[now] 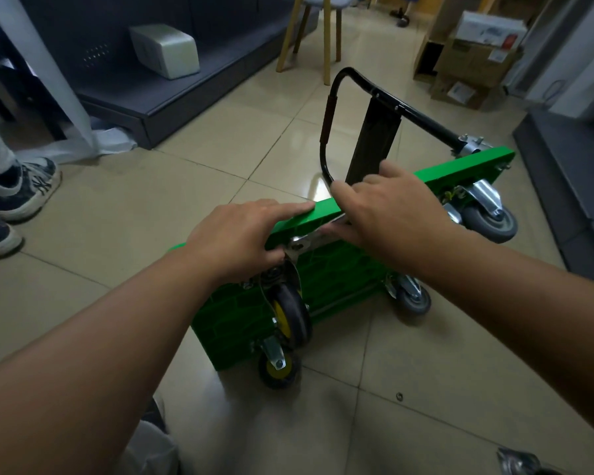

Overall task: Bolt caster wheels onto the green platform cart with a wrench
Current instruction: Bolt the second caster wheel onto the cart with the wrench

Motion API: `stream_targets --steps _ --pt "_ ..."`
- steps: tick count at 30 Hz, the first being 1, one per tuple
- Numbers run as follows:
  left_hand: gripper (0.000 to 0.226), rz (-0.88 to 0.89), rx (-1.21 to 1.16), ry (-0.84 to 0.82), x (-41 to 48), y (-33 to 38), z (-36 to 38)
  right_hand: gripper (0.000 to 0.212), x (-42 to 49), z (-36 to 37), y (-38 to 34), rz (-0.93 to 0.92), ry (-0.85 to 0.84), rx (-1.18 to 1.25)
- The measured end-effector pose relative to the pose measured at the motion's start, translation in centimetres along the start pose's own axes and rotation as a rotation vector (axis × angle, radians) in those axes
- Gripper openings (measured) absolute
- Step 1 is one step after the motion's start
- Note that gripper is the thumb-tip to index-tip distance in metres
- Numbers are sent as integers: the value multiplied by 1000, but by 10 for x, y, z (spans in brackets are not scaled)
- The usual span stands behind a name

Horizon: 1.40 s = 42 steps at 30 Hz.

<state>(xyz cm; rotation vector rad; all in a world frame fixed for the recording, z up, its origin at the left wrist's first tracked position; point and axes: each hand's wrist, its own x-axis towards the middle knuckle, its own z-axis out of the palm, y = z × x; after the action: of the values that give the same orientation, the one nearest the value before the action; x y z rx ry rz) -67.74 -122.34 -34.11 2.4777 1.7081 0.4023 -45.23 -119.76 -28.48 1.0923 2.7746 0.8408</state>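
Cart (343, 269) on edge; my left hand (234, 238) flat on top, right hand (388, 210) gripping it. Could tip if grip slackens.

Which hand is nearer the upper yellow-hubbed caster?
Left. The left hand rests on the green cart directly above that caster; the right hand grips its edge farther along, by the black handle.
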Motion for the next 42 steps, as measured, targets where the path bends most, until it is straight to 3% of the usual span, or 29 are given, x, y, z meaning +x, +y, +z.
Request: stream_targets --steps 4,12,18,23,30,35,38,42 --pt "78 -3 -4 -2 1 0 0 45 15 -8 -1 -72 59 -118" --pt "78 -7 4 7 1 0 -1 44 17 -15 10 -172 -3 -212" --pt "77 -14 7 9 0 1 0 43 22 -10 -2 -143 32 -298" --pt "76 -28 -19 4 0 0 0 44 13 0 -3 -17 17 -259" --pt "73 -16 -33 -5 0 0 -3 62 -15 53 -13 355 7 184" --pt "74 -3 -29 -25 -1 1 -3 49 -41 90 -60 762 -82 848" --pt "73 12 -15 -18 0 -4 -1 48 -42 109 -99 918 -21 1253" --pt "76 21 6 -23 0 -7 2 46 -36 109 -139 1088 -68 1699"
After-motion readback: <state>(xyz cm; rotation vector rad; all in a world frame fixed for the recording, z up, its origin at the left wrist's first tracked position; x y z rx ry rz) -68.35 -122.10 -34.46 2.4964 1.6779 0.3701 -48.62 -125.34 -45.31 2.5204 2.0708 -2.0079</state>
